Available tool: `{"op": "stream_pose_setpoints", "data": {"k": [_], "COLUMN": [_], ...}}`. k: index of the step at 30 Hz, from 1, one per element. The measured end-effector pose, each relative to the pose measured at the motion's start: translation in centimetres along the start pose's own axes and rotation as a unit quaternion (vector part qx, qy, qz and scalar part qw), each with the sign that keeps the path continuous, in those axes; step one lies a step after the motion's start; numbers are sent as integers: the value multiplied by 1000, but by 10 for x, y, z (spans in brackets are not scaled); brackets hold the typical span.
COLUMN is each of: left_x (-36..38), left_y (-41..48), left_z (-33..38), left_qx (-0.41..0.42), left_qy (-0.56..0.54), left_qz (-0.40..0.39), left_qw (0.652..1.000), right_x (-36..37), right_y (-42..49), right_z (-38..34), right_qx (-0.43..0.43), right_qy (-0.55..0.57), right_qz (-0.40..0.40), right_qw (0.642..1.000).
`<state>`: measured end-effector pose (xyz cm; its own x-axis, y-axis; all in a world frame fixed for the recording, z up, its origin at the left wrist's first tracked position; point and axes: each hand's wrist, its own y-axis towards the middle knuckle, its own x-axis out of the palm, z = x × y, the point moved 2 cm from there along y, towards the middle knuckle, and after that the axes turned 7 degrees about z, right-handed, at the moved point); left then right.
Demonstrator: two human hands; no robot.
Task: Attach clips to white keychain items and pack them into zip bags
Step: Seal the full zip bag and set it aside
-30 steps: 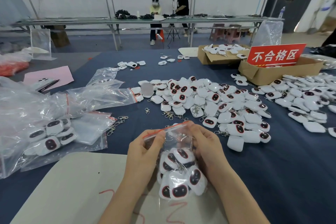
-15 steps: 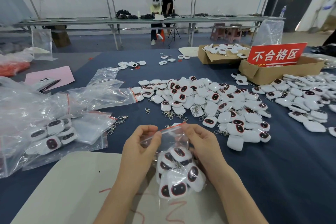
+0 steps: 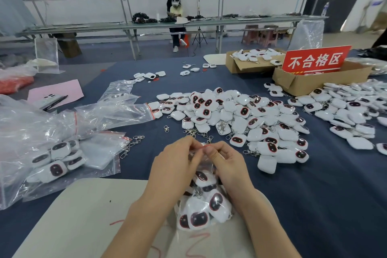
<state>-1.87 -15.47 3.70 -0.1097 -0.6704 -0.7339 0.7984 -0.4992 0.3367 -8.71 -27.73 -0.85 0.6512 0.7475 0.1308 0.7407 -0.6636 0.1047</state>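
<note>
A clear zip bag (image 3: 201, 205) filled with several white keychain items hangs over a pale board (image 3: 83, 216). My left hand (image 3: 176, 165) and my right hand (image 3: 228, 165) both pinch its red-striped top edge, fingertips nearly meeting at the middle. A big heap of white keychain items (image 3: 236, 119) with dark faces lies just beyond my hands. Loose metal clips (image 3: 132, 144) lie on the blue cloth to the left of the heap.
Filled and empty zip bags (image 3: 62, 153) pile up at left. Two cardboard boxes (image 3: 303, 81) and a red sign (image 3: 316, 59) stand at back right, with more white items (image 3: 351, 115) at far right. A person (image 3: 174, 12) stands by the far bench.
My hands have come together along the bag's top edge, so the mouth that was spread wide is now bunched between my fingertips. The person in the background has walked left.
</note>
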Motion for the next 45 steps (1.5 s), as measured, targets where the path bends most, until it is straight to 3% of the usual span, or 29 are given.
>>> {"op": "stream_pose_setpoints", "data": {"k": [9, 15, 23, 32, 39, 42, 45], "left_x": [-3, -4, -4, -21, -33, -44, -49], "left_y": [-3, -10, -17, -42, -57, -67, -79], "left_z": [-6, -7, -15, -35, -47, -73, -94], "left_qx": [-16, 2, 32, 30, 56, -27, -132], "left_qy": [10, 18, 46, 6, 37, -42, -180], "left_qz": [-30, -8, 3, 32, 69, 94, 100], "left_qw": [999, 1000, 998, 999, 995, 994, 970], "right_x": [-5, 1, 4, 4, 1, -15, -18], "right_y": [0, -5, -11, -12, -12, -8, -8], "right_z": [2, -3, -11, -11, -10, -10, -14], "right_qx": [-1, 38, 7, 24, 49, 78, 62], "right_qy": [-46, 17, 25, 7, 1, 54, 56], "right_qz": [51, -59, 10, 32, 45, 111, 96], "right_qw": [998, 997, 1000, 999, 998, 989, 992]}}
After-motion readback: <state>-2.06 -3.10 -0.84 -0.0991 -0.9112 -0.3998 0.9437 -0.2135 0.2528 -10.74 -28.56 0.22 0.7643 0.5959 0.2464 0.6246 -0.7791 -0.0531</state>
